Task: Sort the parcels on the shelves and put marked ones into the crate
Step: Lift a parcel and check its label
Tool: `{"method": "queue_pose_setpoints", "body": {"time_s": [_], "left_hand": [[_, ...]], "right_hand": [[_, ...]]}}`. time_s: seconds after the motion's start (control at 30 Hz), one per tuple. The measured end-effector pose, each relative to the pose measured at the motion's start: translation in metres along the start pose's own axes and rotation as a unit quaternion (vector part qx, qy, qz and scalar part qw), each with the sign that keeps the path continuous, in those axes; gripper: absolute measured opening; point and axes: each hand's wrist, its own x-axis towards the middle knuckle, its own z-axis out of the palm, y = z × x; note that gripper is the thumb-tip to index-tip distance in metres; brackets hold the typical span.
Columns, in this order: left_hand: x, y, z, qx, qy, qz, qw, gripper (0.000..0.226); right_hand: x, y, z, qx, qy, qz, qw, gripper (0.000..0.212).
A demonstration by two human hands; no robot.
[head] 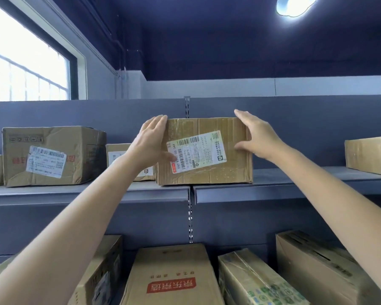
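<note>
**Ana:** Four boxes line the lower shelf nearest us, one of them the box with the red logo, and none is being touched. Above them both arms reach up to the upper shelf.

**Ben:** And the parcel sits right over the seam between two shelf boards, front edge at the lip. Left hand lies flat on its left side, thumb across the front by the shipping label. Right hand is spread at the top right corner, thumb on the front face. Fingers look straight, so I'd call it a two-palm squeeze, not a curled hold.

**Ana:** Risky, I'd say. Pressed between open palms, the box could slip as it clears the lip and drop onto those cartons below. It could also nudge the small box just behind the left wrist.

**Ben:** Further left stands a big dented box; well off to the right another box, cut by the frame edge.

**Ana:** Any mark on the parcel? The label print is too small for me to read. No crate in sight either, and the fingertips behind the box are hidden.
</note>
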Motion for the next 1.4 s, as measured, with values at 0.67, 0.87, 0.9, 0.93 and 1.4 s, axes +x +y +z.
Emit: {"method": "queue_pose_setpoints", "body": {"time_s": [0.67,0.87,0.9,0.93,1.4], "left_hand": [[0.03,-0.017,0.046,0.166,0.004,0.024,0.986,0.109],[0.026,-0.013,0.04,0.063,-0.024,-0.041,0.997,0.098],[0.025,-0.015,0.04,0.031,-0.02,-0.055,0.998,0.089],[0.024,-0.016,0.04,0.002,-0.019,-0.064,0.998,0.078],[0.021,0.008,0.062,0.011,-0.025,-0.065,0.997,0.076]], "right_hand": [[0.04,0.032,0.052,-0.126,-0.014,0.012,0.992,0.087],[0.027,0.018,0.04,-0.132,-0.023,0.035,0.99,0.095],[0.023,0.016,0.038,-0.128,-0.015,0.041,0.991,0.094],[0.019,0.015,0.034,-0.12,-0.01,0.048,0.992,0.092],[-0.039,0.028,-0.008,-0.085,-0.003,0.144,0.986,0.08]]}}
